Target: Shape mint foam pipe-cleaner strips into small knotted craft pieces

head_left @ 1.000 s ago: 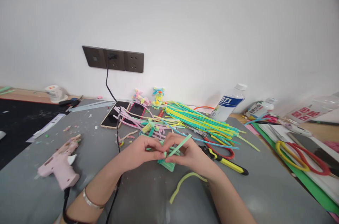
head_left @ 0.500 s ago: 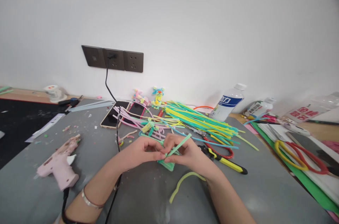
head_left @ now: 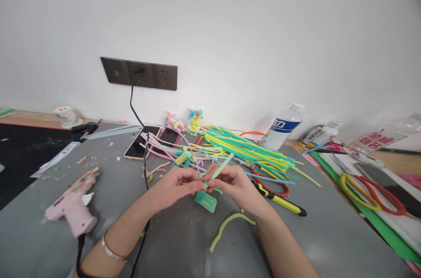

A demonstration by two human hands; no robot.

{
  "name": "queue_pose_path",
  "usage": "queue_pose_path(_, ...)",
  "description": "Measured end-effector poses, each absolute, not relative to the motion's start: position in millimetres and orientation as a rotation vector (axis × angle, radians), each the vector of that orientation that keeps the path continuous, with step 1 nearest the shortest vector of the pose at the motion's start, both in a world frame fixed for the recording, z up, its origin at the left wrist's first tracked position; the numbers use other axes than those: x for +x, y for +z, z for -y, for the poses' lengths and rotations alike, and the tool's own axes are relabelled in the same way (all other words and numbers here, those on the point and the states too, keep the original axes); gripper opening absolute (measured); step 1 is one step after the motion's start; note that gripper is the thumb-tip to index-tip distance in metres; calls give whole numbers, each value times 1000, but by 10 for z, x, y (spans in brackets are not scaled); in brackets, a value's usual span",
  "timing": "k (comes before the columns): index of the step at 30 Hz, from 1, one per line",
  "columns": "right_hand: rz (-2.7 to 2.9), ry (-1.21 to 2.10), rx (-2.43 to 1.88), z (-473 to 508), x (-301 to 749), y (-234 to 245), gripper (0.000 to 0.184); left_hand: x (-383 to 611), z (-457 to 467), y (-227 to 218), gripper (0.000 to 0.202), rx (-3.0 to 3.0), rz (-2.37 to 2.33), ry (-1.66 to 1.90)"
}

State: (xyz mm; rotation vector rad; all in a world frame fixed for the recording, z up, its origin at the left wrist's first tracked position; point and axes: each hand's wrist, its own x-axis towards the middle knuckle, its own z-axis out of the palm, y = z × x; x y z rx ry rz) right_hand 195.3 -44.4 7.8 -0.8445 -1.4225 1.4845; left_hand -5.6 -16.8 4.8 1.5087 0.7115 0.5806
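Observation:
My left hand (head_left: 173, 186) and my right hand (head_left: 232, 183) meet just above the grey mat (head_left: 138, 225), fingers pinched together. Both grip a small green bundle of folded pipe cleaner (head_left: 205, 201), which hangs below my fingertips. A loose green stem (head_left: 219, 169) of it sticks up and to the right from the pinch. A bent yellow-green pipe cleaner (head_left: 226, 228) lies on the mat just below my right wrist.
A heap of yellow, green and pink pipe cleaners (head_left: 243, 150) lies behind my hands. A pink glue gun (head_left: 73, 205) rests at left, its cord running to the wall sockets (head_left: 139, 73). A yellow-black cutter (head_left: 279, 201), red scissors (head_left: 373, 188), two phones (head_left: 142, 143) and a bottle (head_left: 283, 126) stand around.
Both hands have lifted slightly and the green bundle now hangs lower beneath the fingertips; the free stem points more upright.

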Motion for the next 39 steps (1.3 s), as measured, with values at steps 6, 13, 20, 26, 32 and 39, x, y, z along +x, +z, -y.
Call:
queue_pose_path(6,1345,1390,-891,403,1894,8,21,7,178,39,14,1669,-846,773)
queue_pose_path(13,1296,1350,-959,409,1805,-20,28,9,173,-47,8,2040,-887,1047)
queue_pose_path(20,1171,1441,-940,414,1802,-45,26,0,194,-26,16,2137,-827,1146)
queue_pose_path(26,1111,1549,-942,408,1835,-55,26,7,203,-17,16,2156,-801,1170)
queue_pose_path(32,1080,1621,-933,412,1866,-21,25,5,197,-4,18,2114,-843,1122)
queue_pose_path(39,1080,1628,-930,402,1874,-38,27,-10,203,9,16,2099,-857,1080)
